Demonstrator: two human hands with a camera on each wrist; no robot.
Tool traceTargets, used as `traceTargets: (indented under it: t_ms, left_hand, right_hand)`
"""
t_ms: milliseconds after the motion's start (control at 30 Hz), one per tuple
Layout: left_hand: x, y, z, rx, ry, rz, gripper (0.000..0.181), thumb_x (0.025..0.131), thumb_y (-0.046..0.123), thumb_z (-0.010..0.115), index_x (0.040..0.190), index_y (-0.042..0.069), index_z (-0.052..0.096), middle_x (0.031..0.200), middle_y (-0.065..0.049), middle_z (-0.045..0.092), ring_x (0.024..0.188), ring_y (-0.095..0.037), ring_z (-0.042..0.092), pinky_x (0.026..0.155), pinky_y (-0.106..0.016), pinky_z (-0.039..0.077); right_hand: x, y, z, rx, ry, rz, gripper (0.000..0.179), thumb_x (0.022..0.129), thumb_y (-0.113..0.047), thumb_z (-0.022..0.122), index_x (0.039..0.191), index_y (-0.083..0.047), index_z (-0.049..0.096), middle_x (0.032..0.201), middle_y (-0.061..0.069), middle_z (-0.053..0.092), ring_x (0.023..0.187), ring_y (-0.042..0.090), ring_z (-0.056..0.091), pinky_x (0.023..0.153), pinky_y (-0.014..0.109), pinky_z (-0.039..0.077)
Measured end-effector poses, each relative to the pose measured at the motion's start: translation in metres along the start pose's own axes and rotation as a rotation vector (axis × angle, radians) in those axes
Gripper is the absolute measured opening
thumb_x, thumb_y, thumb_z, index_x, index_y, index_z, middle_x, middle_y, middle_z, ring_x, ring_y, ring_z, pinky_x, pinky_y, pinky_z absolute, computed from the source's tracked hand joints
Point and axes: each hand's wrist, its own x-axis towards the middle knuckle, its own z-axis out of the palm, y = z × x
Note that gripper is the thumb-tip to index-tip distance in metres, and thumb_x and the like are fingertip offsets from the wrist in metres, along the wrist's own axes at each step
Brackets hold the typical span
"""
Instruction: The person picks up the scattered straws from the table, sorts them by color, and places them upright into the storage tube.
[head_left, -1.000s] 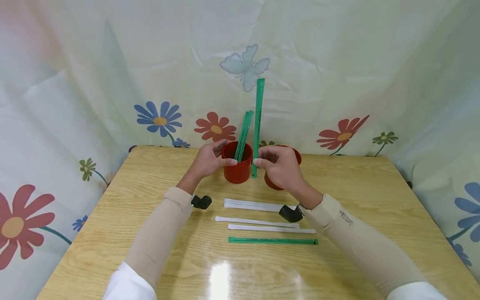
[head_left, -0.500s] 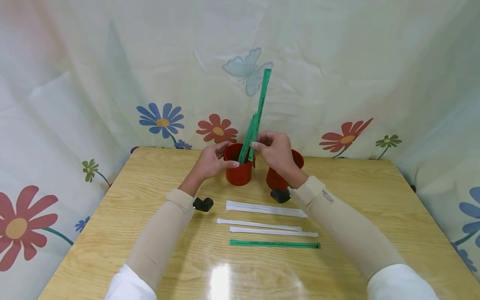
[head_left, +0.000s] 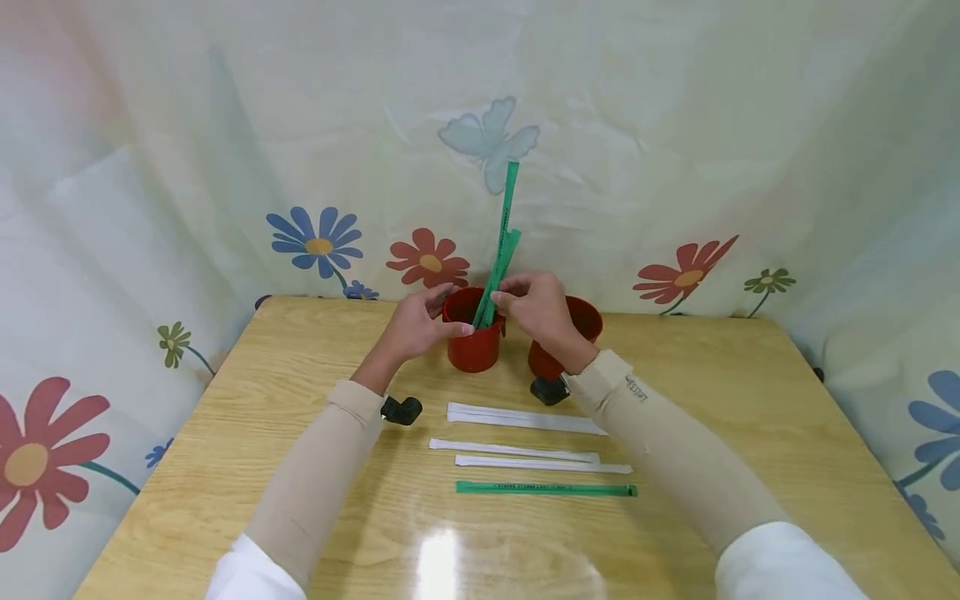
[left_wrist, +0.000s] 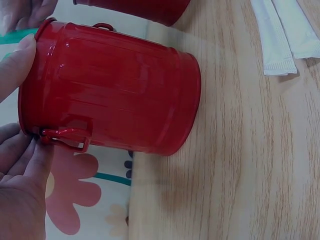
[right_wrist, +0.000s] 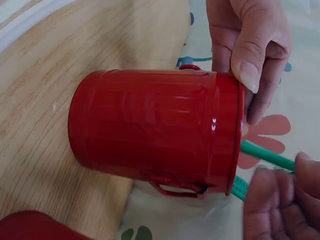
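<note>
In the middle of the frame, the right hand point(head_left: 538, 308) pinches a tall green stick point(head_left: 509, 196), which stands up, its top leaning a bit right and its low end in the mouth of the left red cup point(head_left: 472, 354), left of that hand. The left hand point(head_left: 416, 325) holds the rim, thumb in front. I count two red cups, and four white sticks point(head_left: 525, 418) and one flat green stick point(head_left: 546, 488) on the worktop point(head_left: 675, 358); the other green sticks point(head_left: 512, 244) in the cup I can't count
</note>
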Motion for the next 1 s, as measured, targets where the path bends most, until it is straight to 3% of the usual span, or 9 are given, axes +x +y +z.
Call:
traceTargets:
  t_ms: [133, 233, 467, 667, 933, 1000]
  left_hand:
    - [0.0, 0.0, -0.002, -0.014, 0.0, -0.003, 0.082, 0.08, 0.03, 0.083, 0.149, 0.012, 0.043, 0.151, -0.005, 0.049, 0.14, -0.027, 0.049, 0.112, -0.042, 0.044]
    - [-0.001, 0.0, -0.002, -0.027, -0.005, -0.004, 0.082, 0.081, 0.028, 0.082, 0.15, 0.01, 0.041, 0.153, -0.008, 0.047, 0.141, -0.028, 0.047, 0.112, -0.043, 0.044]
    - [-0.003, 0.003, -0.003, -0.016, 0.005, -0.007, 0.082, 0.08, 0.029, 0.083, 0.15, 0.013, 0.043, 0.151, -0.005, 0.05, 0.139, -0.025, 0.05, 0.11, -0.042, 0.046]
    - [-0.001, 0.002, -0.004, -0.005, -0.003, -0.004, 0.085, 0.078, 0.034, 0.084, 0.149, 0.013, 0.043, 0.152, -0.007, 0.049, 0.14, -0.028, 0.048, 0.111, -0.043, 0.045]
    - [-0.001, 0.001, -0.003, -0.008, 0.001, -0.011, 0.087, 0.076, 0.036, 0.085, 0.149, 0.015, 0.043, 0.151, -0.002, 0.05, 0.139, -0.024, 0.049, 0.111, -0.042, 0.046]
    - [-0.001, 0.001, -0.003, -0.018, -0.007, -0.013, 0.087, 0.077, 0.035, 0.084, 0.15, 0.014, 0.042, 0.152, -0.004, 0.049, 0.14, -0.026, 0.048, 0.111, -0.043, 0.045]
  right_hand:
    - [-0.006, 0.002, -0.008, -0.074, -0.029, 0.017, 0.018, 0.094, -0.023, 0.068, 0.101, -0.009, 0.076, 0.098, 0.011, 0.075, 0.09, 0.026, 0.065, 0.071, 0.032, 0.055]
    - [-0.019, 0.004, -0.016, -0.113, -0.04, -0.013, 0.017, 0.093, -0.022, 0.068, 0.1, -0.01, 0.077, 0.101, 0.009, 0.074, 0.093, 0.023, 0.065, 0.073, 0.031, 0.055]
    - [-0.075, 0.006, -0.025, -0.137, -0.167, -0.159, 0.011, 0.087, -0.01, 0.074, 0.098, -0.007, 0.077, 0.093, 0.008, 0.076, 0.082, 0.018, 0.069, 0.072, 0.028, 0.058]
    - [-0.117, 0.021, -0.028, -0.167, -0.314, -0.243, 0.01, 0.083, -0.008, 0.077, 0.092, -0.012, 0.077, 0.084, -0.001, 0.074, 0.076, 0.009, 0.064, 0.069, 0.021, 0.057]
    - [-0.147, 0.039, -0.036, -0.171, -0.449, -0.196, 0.009, 0.083, -0.009, 0.077, 0.092, -0.012, 0.076, 0.086, -0.003, 0.074, 0.078, 0.003, 0.065, 0.072, 0.022, 0.057]
    - [-0.153, 0.047, -0.039, -0.212, -0.47, -0.221, 0.008, 0.084, -0.009, 0.077, 0.092, -0.011, 0.076, 0.086, -0.003, 0.074, 0.078, 0.001, 0.064, 0.07, 0.02, 0.056]
